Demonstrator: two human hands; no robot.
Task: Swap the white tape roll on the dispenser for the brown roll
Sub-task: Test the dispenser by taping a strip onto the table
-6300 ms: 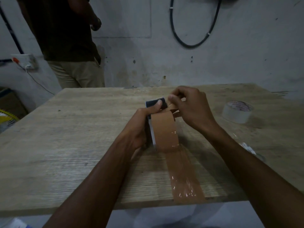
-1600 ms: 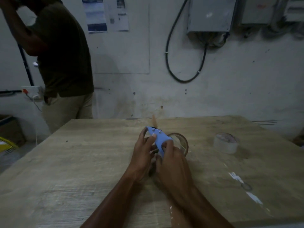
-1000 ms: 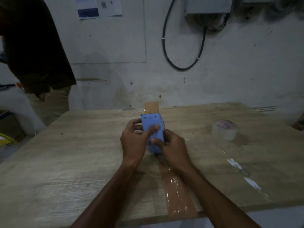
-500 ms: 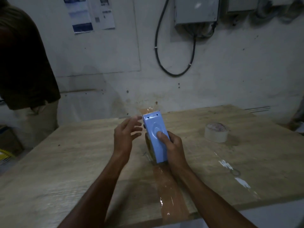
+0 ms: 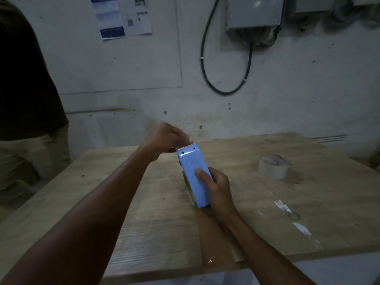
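Note:
A blue tape dispenser (image 5: 193, 173) stands tilted on the wooden table (image 5: 267, 233), its toothed blade at the far end. My right hand (image 5: 216, 189) grips its near part, thumb on the blue cover. The brown roll (image 5: 188, 187) shows only as a sliver under the dispenser's left side. My left hand (image 5: 166, 139) is closed at the blade end, fingers pinched together; what they pinch is hidden. The white tape roll (image 5: 273, 166) lies flat on the table to the right, apart from both hands.
A strip of brown tape (image 5: 216, 249) is stuck to the table and runs to its near edge. White tape scraps (image 5: 292, 219) lie at the right. Another person (image 5: 26, 89) stands at the far left. A cable (image 5: 224, 64) hangs on the wall behind.
My left hand, open beside the dispenser half a second ago, has moved to the blade end and closed there. My right hand keeps hold of the dispenser.

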